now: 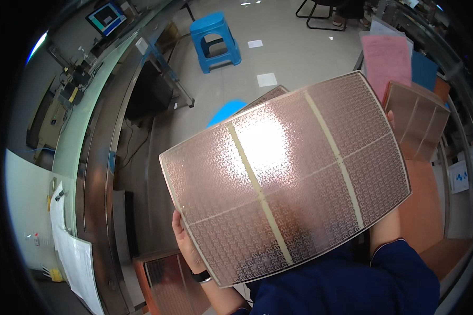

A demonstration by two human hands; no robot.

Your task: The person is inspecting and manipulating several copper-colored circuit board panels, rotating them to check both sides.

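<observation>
A large copper-coloured circuit board panel [299, 194] is held up in front of me, tilted, with its left end lower than its right. Rows of fine pattern cover its face, divided by pale strips, and a bright glare sits near its upper middle. My left hand [186, 244], with a dark band at the wrist, is closed on the panel's left edge. Only fingertips of my right hand [390, 118] show at the right edge; the panel hides the rest. Behind the panel's top edge, part of another panel [265, 98] shows above a blue surface [227, 111].
Stacked copper panels [418, 121] stand at the right, near a pink sheet [388, 59] and a blue sheet [424, 71]. More panels [176, 286] lie at the lower left. A glass-edged bench [97, 115] runs along the left. A blue stool [215, 42] stands ahead.
</observation>
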